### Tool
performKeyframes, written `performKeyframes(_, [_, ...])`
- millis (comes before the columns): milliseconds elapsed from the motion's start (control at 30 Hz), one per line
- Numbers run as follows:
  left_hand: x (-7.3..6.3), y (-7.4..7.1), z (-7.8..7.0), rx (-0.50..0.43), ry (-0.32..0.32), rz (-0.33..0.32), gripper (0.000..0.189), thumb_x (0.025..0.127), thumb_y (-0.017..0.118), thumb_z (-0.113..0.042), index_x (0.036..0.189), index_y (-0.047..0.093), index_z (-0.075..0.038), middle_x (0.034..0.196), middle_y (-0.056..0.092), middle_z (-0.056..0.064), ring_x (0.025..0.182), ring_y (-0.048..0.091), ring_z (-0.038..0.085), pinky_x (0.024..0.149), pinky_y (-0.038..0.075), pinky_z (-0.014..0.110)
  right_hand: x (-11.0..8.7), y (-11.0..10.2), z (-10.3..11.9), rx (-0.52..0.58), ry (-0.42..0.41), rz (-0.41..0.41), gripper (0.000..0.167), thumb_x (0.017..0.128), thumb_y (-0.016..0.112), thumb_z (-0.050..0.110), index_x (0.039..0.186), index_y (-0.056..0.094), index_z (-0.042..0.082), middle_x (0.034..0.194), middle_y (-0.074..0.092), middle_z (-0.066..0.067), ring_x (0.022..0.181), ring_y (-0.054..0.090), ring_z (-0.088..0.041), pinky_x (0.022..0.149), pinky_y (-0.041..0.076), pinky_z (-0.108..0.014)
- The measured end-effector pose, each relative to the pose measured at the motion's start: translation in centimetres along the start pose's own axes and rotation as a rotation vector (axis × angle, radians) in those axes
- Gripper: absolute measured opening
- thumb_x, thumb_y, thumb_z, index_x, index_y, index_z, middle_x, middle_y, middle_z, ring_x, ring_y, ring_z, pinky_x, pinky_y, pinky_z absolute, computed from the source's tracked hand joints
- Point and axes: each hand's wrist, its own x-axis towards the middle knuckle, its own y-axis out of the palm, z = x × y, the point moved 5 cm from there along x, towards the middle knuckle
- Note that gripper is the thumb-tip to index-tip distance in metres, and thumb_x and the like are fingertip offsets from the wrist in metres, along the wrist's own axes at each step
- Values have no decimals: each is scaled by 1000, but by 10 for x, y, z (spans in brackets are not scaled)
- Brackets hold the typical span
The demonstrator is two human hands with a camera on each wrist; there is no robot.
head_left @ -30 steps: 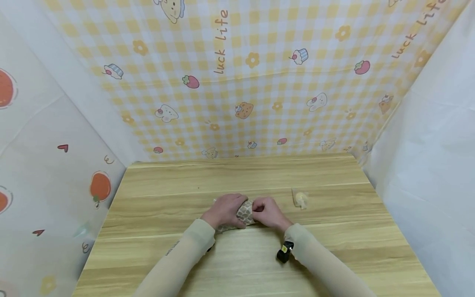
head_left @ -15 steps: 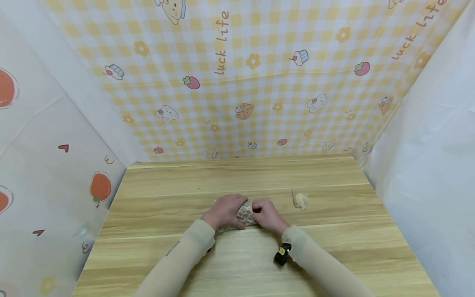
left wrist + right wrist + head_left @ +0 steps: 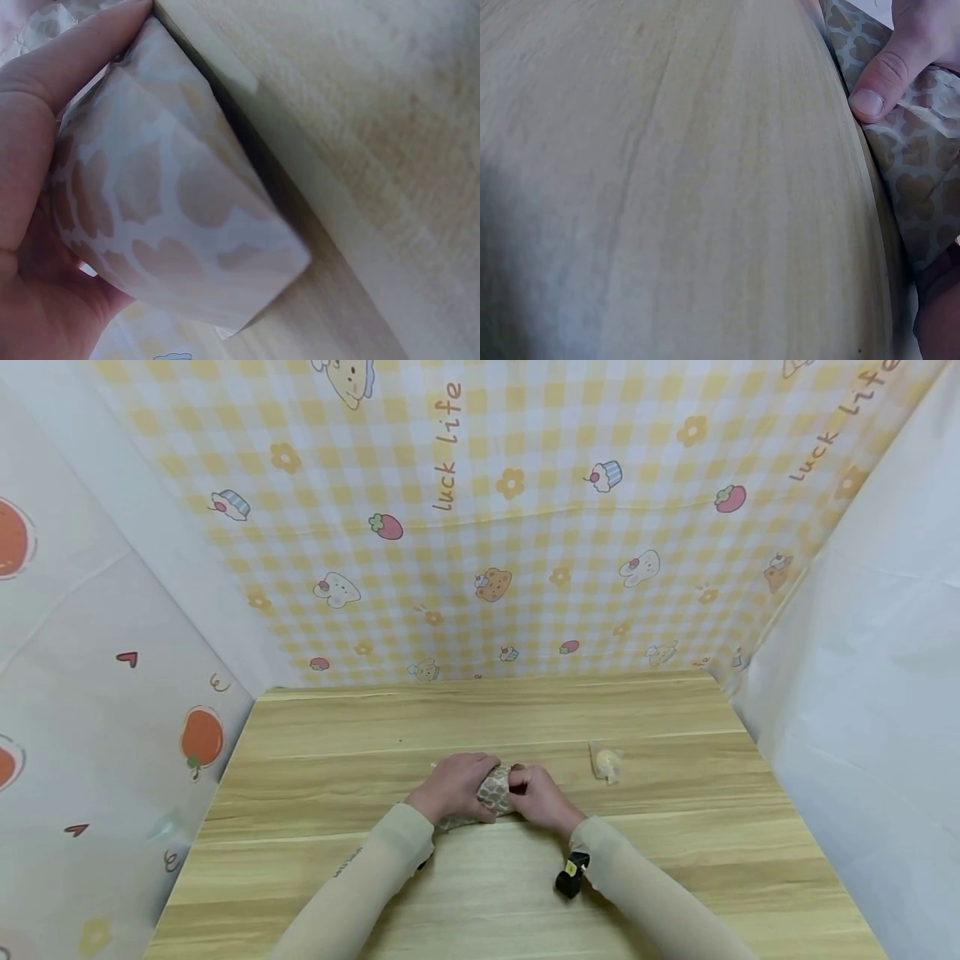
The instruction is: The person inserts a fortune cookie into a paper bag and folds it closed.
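A brown-and-white patterned paper bag [image 3: 494,791] lies on the wooden table, its right end under my right hand. My left hand [image 3: 455,782] grips the bag across its middle, fingers over the far side and thumb along the near side. In the left wrist view the creased end of the bag [image 3: 172,202] sticks out past that hand. My right hand [image 3: 542,797] has its fingers curled at the bag's right end, pinching the edge by a dark gap. Only a bit of a right finger [image 3: 941,319] shows in the right wrist view, beside the patterned paper.
A small clear packet [image 3: 606,762] with a pale yellow round thing in it lies right of the hands. A yellow checked cloth [image 3: 465,610] hangs behind the table [image 3: 337,718], with white sheets at both sides. A black wrist camera [image 3: 572,875] is on the right wrist.
My right hand has shifted slightly, its wrist turning a little left and down, while its fingers stay at the bag's end. The left hand and the packet have stayed put.
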Motion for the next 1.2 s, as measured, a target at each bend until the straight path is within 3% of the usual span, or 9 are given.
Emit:
performKeyframes(333, [1,0,1,-21,7,-3,80,71,96,-43,137,62,-13,128,70,-1,115,66,19,100,55,40,4,-1,4,-112,-23,12,25,77,67,-12,62,61,7,76,61,1,73,54,-7,66,49,-24])
performKeyframes(500, [1,0,1,-20,7,-7,80,70,97,-43,136,63,-13,128,71,-1,115,66,20,99,55,40,4,-2,4,-128,-26,82,14,84,70,-7,77,73,5,87,67,-8,80,56,-9,73,50,-25])
performKeyframes(633, [2,-2,0,-3,13,-13,79,70,96,-45,134,63,-13,126,71,-1,114,67,19,99,55,40,4,-2,6,-156,-26,131,10,89,70,-3,89,76,6,94,67,-8,86,57,-12,79,51,-28])
performKeyframes(1000, [1,-2,0,-18,15,-23,67,68,97,-42,123,65,-18,112,70,-7,103,66,14,90,56,37,5,0,14,-276,-21,262,14,95,60,0,98,72,7,98,72,-3,93,64,-14,89,56,-36])
performKeyframes(1200, [1,0,2,-8,-5,-16,66,68,96,-43,122,65,-21,111,69,-10,102,65,13,86,56,37,5,1,13,-262,-11,308,16,97,59,1,104,72,8,104,73,-2,97,65,-14,93,56,-37])
